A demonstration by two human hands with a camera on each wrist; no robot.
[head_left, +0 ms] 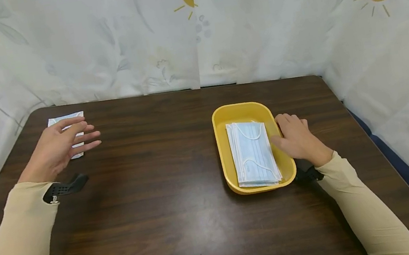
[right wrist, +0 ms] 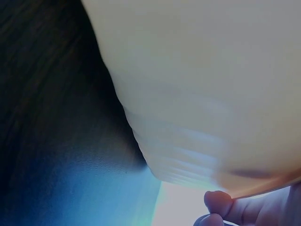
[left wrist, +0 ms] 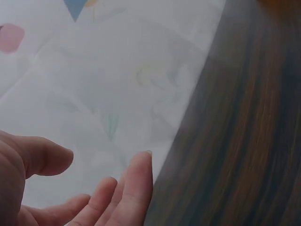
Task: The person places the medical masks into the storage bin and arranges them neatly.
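Observation:
A yellow plastic basket [head_left: 227, 159] stands right of the table's middle, with a stack of pale blue face masks [head_left: 253, 151] inside, white ear loops on top. My right hand [head_left: 297, 137] grips its right rim, thumb over the inside and fingers outside. In the right wrist view the basket's outer wall [right wrist: 188, 94] fills much of the picture, with fingertips [right wrist: 218, 202] at its edge. My left hand [head_left: 64, 145] hovers at the far left with fingers spread and nothing held. Beneath it in the head view lies a face mask [head_left: 73, 115], partly hidden by the hand.
The dark wood-grain table [head_left: 155, 224] reaches back to a white patterned curtain [head_left: 96, 51], which also runs along both sides. Dark blue fabric [head_left: 408, 171] shows beyond the right table edge. Black straps [head_left: 65, 187] sit on both wrists.

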